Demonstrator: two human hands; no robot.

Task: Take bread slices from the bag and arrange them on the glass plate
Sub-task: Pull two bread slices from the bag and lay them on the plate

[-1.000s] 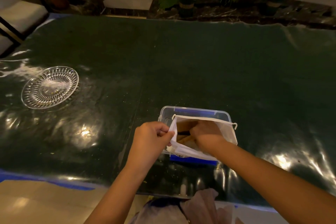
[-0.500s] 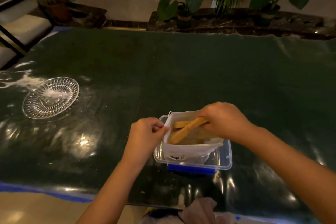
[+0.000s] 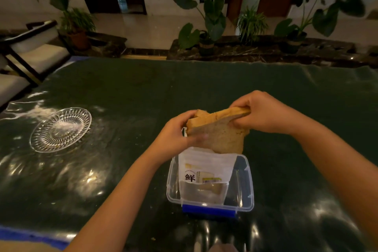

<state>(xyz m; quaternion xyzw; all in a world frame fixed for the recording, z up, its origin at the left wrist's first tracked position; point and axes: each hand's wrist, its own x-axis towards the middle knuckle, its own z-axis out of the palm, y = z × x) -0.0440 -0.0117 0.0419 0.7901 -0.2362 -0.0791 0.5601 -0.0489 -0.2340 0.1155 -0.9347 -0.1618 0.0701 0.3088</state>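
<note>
Brown bread slices (image 3: 222, 135) hang in the air above the white bread bag (image 3: 204, 172), their lower edge near the bag's mouth. My right hand (image 3: 259, 112) grips their top right corner. My left hand (image 3: 178, 133) holds their left edge; it is blurred there and may also touch the bag's rim. The bag stands upright in a clear plastic box (image 3: 245, 188) with a blue clip, near the table's front edge. More bread shows through the bag's clear lower window. The glass plate (image 3: 61, 129) lies bare at the left of the table.
A dark green glossy cover (image 3: 204, 88) spreads over the table. A chair (image 3: 34, 51) stands beyond the far left corner. Potted plants (image 3: 208, 26) line a ledge behind the far edge. Crumbs dot the cover near the front edge.
My right hand has lifted the bread up out of the bag, where it was reaching a second ago. My left hand has shifted from the bag's rim to the bread's left edge.
</note>
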